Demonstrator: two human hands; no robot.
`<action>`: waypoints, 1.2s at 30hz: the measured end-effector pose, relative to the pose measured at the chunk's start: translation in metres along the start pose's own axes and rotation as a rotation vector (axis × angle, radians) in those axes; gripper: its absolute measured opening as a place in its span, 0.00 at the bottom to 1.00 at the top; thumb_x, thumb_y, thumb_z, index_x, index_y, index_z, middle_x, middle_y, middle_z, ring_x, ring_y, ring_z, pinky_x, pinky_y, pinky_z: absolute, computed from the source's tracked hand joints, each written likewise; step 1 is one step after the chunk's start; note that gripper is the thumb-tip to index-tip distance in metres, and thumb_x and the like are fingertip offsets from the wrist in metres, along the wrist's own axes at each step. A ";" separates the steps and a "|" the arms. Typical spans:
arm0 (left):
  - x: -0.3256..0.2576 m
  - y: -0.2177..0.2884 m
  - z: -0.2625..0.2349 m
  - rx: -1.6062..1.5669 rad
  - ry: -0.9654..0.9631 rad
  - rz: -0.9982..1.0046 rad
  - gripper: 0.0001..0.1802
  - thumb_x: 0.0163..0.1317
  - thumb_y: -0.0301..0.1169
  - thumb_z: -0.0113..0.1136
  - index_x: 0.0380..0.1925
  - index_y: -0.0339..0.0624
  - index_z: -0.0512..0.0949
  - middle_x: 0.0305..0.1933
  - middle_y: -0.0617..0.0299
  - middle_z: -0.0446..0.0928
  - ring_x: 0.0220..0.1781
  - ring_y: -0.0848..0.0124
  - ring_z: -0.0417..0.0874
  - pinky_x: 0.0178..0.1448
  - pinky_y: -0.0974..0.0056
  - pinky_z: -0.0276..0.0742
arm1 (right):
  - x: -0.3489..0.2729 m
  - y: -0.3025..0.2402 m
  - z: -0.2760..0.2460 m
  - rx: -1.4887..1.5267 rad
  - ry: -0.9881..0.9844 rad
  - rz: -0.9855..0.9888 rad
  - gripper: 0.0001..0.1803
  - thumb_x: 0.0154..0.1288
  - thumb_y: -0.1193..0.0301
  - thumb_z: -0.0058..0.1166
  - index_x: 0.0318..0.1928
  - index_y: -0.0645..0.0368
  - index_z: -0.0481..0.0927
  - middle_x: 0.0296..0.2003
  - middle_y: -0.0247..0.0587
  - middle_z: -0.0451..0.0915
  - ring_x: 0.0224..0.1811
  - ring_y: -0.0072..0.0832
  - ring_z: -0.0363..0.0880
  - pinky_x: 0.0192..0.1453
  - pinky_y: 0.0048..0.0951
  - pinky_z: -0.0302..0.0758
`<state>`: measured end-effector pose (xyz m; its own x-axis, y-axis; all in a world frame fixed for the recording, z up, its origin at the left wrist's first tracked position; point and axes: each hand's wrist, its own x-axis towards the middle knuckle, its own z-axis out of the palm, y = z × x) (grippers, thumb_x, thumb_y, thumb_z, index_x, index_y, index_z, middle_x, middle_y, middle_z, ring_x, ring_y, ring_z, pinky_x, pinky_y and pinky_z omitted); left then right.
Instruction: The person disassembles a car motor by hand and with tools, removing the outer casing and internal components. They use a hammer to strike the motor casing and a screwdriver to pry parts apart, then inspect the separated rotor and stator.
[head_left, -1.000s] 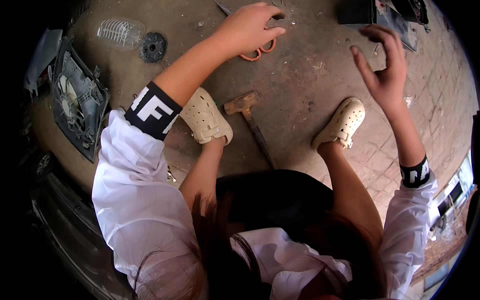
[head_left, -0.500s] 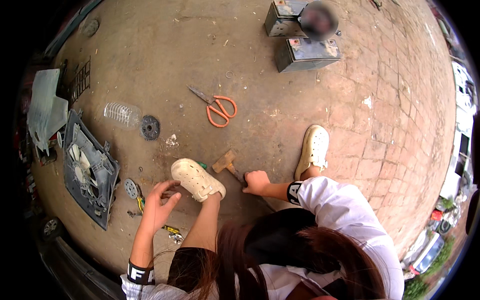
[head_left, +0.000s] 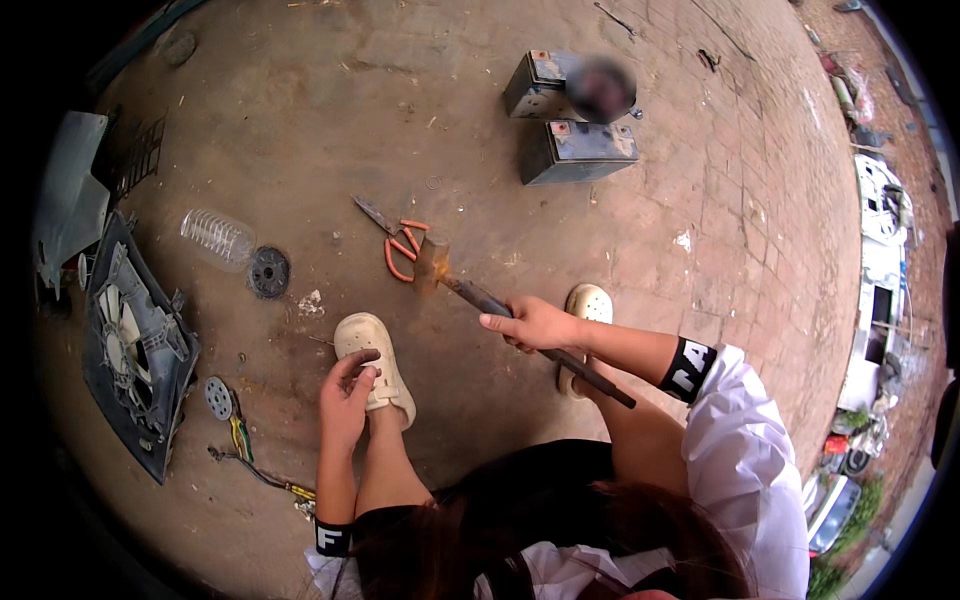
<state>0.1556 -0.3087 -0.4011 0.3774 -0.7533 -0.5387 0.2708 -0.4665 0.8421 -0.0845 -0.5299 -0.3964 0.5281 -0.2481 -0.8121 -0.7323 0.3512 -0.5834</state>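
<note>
A hammer (head_left: pixel 482 298) with a rusty block head and a long dark handle is raised off the ground. My right hand (head_left: pixel 541 326) is wrapped round the middle of its handle, thumb along the top. The hammer head partly covers the orange-handled scissors (head_left: pixel 396 262) lying beyond it. Over my left clog (head_left: pixel 372 338), my left hand (head_left: pixel 346 394) hovers with bent fingers and thumb apart, darkened at the tips. Nothing shows between them.
Two batteries (head_left: pixel 590 142) stand at the far side, a blurred round patch over one. To the left lie a clear plastic bottle (head_left: pixel 218 238), a black disc (head_left: pixel 269 272), a radiator fan (head_left: pixel 130 345), a perforated disc (head_left: pixel 219 397) and yellow-handled tools (head_left: pixel 298 490).
My right hand has lifted the hammer off the ground and moved its grip along the handle. My left hand has shifted right, over the clog. The whole view has shifted too.
</note>
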 end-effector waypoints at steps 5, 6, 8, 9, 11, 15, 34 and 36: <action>0.054 -0.048 0.021 0.021 -0.082 0.009 0.14 0.67 0.30 0.56 0.50 0.37 0.77 0.39 0.65 0.79 0.29 0.83 0.72 0.30 0.76 0.65 | -0.053 -0.036 -0.095 -0.275 0.671 -0.325 0.25 0.71 0.47 0.49 0.31 0.58 0.68 0.20 0.28 0.66 0.19 0.17 0.65 0.23 0.23 0.65; 0.060 -0.055 0.020 -0.015 -0.092 -0.024 0.14 0.67 0.30 0.56 0.50 0.37 0.77 0.37 0.65 0.78 0.26 0.84 0.70 0.28 0.77 0.63 | -0.068 -0.056 -0.113 -0.045 0.691 -0.233 0.26 0.71 0.46 0.47 0.30 0.57 0.67 0.19 0.28 0.65 0.18 0.16 0.62 0.21 0.23 0.63; 0.069 -0.069 0.020 -0.083 -0.102 -0.083 0.14 0.67 0.30 0.56 0.50 0.37 0.77 0.32 0.65 0.77 0.20 0.85 0.66 0.22 0.77 0.58 | -0.087 -0.077 -0.140 0.200 0.793 -0.199 0.27 0.73 0.43 0.41 0.29 0.53 0.65 0.18 0.24 0.60 0.16 0.15 0.55 0.19 0.21 0.53; 0.070 -0.080 0.020 -0.103 -0.080 -0.110 0.13 0.68 0.30 0.55 0.49 0.37 0.77 0.27 0.67 0.74 0.17 0.86 0.63 0.19 0.77 0.55 | -0.092 -0.081 -0.151 0.215 0.889 -0.254 0.27 0.73 0.42 0.37 0.28 0.51 0.65 0.17 0.21 0.56 0.14 0.13 0.50 0.17 0.20 0.47; 0.070 -0.096 0.021 -0.050 -0.029 -0.067 0.11 0.67 0.28 0.56 0.48 0.37 0.78 0.28 0.68 0.74 0.22 0.86 0.65 0.24 0.78 0.59 | -0.096 -0.083 -0.174 0.220 0.978 -0.469 0.27 0.74 0.43 0.36 0.26 0.50 0.64 0.15 0.20 0.55 0.13 0.14 0.49 0.17 0.20 0.47; 0.072 -0.099 0.019 -0.057 -0.051 -0.081 0.11 0.68 0.27 0.55 0.47 0.38 0.78 0.27 0.69 0.72 0.21 0.86 0.64 0.23 0.78 0.57 | -0.069 -0.084 -0.207 0.087 1.228 -0.731 0.27 0.75 0.45 0.37 0.25 0.51 0.63 0.14 0.22 0.59 0.12 0.14 0.54 0.15 0.21 0.51; 0.071 -0.110 0.024 -0.005 -0.032 -0.055 0.11 0.69 0.29 0.53 0.48 0.37 0.77 0.26 0.67 0.72 0.15 0.86 0.62 0.17 0.77 0.55 | -0.020 -0.051 -0.243 -0.067 1.187 -0.334 0.32 0.73 0.43 0.40 0.21 0.57 0.67 0.14 0.32 0.67 0.13 0.23 0.64 0.17 0.30 0.62; 0.079 -0.110 0.022 -0.005 -0.028 -0.034 0.11 0.69 0.29 0.53 0.47 0.37 0.77 0.26 0.67 0.72 0.16 0.85 0.62 0.17 0.77 0.55 | -0.016 -0.056 -0.246 -0.002 1.082 -0.153 0.32 0.72 0.43 0.41 0.21 0.56 0.67 0.14 0.30 0.66 0.13 0.22 0.63 0.17 0.28 0.62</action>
<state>0.1363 -0.3274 -0.5354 0.3429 -0.7499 -0.5657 0.2874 -0.4896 0.8232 -0.1575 -0.7683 -0.3515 -0.0431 -0.9517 -0.3041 -0.6920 0.2480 -0.6780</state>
